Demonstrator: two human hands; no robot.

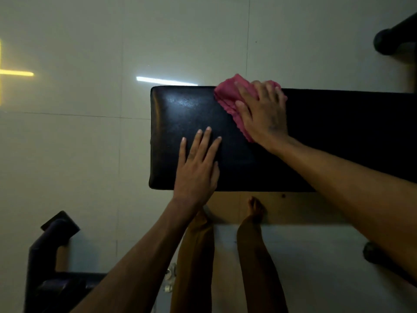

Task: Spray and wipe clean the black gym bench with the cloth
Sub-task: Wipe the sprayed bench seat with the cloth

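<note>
The black gym bench [180, 109] runs across the middle of the view, its padded end at the left, shiny in one patch. A crumpled pink cloth [226, 93] lies on the bench's far edge. My right hand [261, 114] presses flat on top of the cloth, fingers spread over it. My left hand [196, 168] lies flat and bare on the bench near its front edge, fingers apart, holding nothing. No spray bottle shows clearly.
Pale floor tiles surround the bench. A dark metal frame [45, 256] stands at the bottom left. Another dark piece of equipment [392, 39] sits at the top right. My bare legs and feet [255, 211] are just in front of the bench.
</note>
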